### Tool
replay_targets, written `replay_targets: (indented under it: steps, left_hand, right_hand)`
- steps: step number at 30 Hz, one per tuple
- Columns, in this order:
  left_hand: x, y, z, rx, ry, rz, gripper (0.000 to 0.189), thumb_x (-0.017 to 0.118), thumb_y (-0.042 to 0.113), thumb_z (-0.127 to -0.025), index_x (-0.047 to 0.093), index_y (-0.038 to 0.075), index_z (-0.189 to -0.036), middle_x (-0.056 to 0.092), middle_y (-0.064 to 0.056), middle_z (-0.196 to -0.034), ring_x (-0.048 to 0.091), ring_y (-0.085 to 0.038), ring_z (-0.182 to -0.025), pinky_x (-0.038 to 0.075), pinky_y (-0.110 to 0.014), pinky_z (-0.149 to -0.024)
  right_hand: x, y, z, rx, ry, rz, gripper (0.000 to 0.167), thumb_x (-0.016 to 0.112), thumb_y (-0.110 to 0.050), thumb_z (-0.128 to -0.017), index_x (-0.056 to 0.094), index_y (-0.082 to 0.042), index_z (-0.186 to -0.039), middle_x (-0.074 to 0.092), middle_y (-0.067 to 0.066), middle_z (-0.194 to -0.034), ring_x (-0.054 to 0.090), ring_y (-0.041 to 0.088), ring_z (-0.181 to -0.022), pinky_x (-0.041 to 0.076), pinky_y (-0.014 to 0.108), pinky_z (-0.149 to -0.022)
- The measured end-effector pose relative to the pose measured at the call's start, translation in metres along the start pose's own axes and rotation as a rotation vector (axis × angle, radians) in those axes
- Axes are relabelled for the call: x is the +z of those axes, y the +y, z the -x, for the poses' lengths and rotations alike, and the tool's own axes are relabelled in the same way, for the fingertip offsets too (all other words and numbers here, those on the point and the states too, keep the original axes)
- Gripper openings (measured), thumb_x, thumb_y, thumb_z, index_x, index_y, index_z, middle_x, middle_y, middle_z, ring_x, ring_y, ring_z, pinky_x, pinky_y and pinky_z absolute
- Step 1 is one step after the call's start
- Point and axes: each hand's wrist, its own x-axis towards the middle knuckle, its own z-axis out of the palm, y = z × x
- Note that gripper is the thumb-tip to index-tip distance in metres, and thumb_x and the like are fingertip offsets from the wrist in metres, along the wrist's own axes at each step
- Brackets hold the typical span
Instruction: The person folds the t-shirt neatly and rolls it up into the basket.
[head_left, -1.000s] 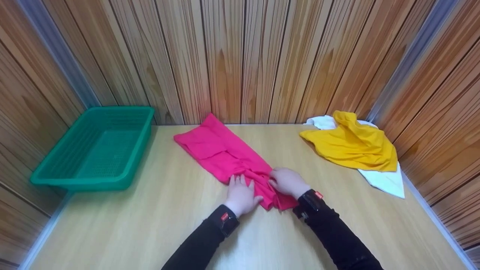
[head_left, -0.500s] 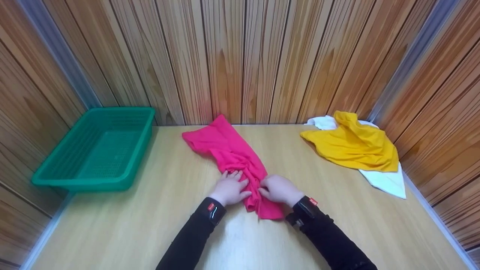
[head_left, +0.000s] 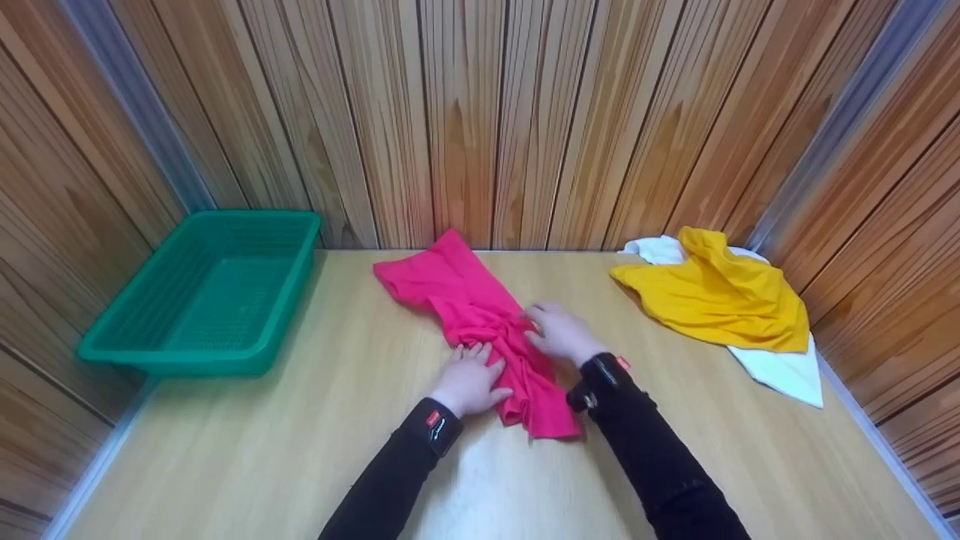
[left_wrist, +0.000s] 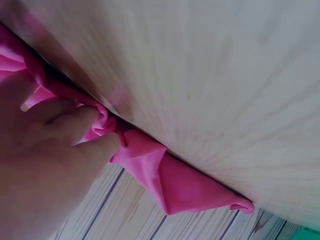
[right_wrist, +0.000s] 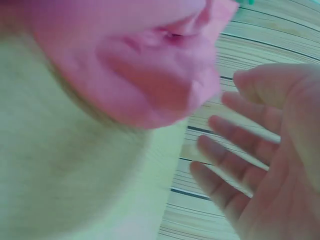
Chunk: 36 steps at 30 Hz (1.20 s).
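Toward the far left of the worktop [head_left: 225,465], a green basket [head_left: 180,364] is standing upright. Across the middle, a pink cloth [head_left: 480,300] is lying crumpled, slanting from far left to near right. The left hand [head_left: 466,381] is resting on its left edge, that grip lying loose, fingers spread. At the cloth's right edge, the right hand [head_left: 561,330] is holding its grip apart, thumb and fingers parted; contact is not showing clearly. At the far right, a yellow cloth [head_left: 720,300] is partly covering a white cloth [head_left: 784,375]. The work seems to be at an early stage: the pink cloth's far part is lying fairly flat, but its middle is bunching and apparently needing smoothing.
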Motion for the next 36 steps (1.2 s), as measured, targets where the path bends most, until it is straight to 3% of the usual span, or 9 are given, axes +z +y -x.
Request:
replay_targets:
  steps: [4, 8, 21, 29, 36]
  left_hand:
    - [0.003, 0.004, -0.001, -0.002, 0.011, -0.023, 0.065, 0.053, 0.055, -0.096, 0.051, 0.011, -0.145, 0.041, -0.020, -0.151, 0.035, -0.036, -0.141, 0.026, -0.051, -0.114]
    - [0.004, 0.007, -0.002, -0.010, 0.017, -0.024, 0.068, 0.052, 0.056, -0.096, 0.049, 0.009, -0.145, 0.040, -0.022, -0.151, 0.035, -0.036, -0.141, 0.026, -0.048, -0.114]
    - [0.003, 0.015, -0.003, -0.054, 0.008, -0.060, 0.071, 0.053, 0.055, -0.095, 0.048, 0.006, -0.145, 0.043, -0.023, -0.149, 0.038, -0.039, -0.138, 0.029, -0.049, -0.113]
    - [-0.003, 0.009, -0.003, -0.064, 0.007, -0.074, 0.070, 0.057, 0.054, -0.094, 0.052, 0.004, -0.142, 0.045, -0.023, -0.147, 0.040, -0.040, -0.136, 0.030, -0.051, -0.112]
    - [-0.001, -0.004, -0.001, -0.020, 0.013, -0.006, 0.068, 0.060, 0.051, -0.093, 0.054, 0.004, -0.141, 0.044, -0.023, -0.147, 0.038, -0.040, -0.138, 0.028, -0.052, -0.112]
  right_hand:
    - [0.009, -0.002, -0.010, -0.007, -0.048, 0.018, 0.041, 0.062, -0.015, -0.096, 0.057, -0.006, -0.136, 0.053, 0.020, -0.136, 0.049, 0.037, -0.128, 0.039, 0.051, -0.105]
    - [0.019, -0.001, -0.011, 0.002, -0.082, 0.066, 0.036, 0.059, -0.015, -0.098, 0.061, -0.005, -0.132, 0.055, 0.020, -0.135, 0.051, 0.038, -0.126, 0.041, 0.051, -0.104]
    - [0.026, -0.007, -0.001, -0.027, 0.032, 0.210, 0.020, 0.062, -0.020, -0.096, 0.069, -0.001, -0.100, 0.064, 0.019, -0.106, 0.062, 0.037, -0.102, 0.051, 0.052, -0.085]
    - [0.026, -0.024, 0.016, -0.006, 0.030, 0.206, 0.033, 0.057, -0.028, -0.100, 0.071, 0.001, -0.097, 0.066, 0.020, -0.095, 0.064, 0.038, -0.093, 0.051, 0.052, -0.082]
    - [0.026, -0.034, 0.022, 0.015, 0.010, 0.187, 0.038, 0.056, -0.032, -0.101, 0.072, 0.002, -0.094, 0.067, 0.019, -0.089, 0.065, 0.036, -0.088, 0.052, 0.051, -0.077]
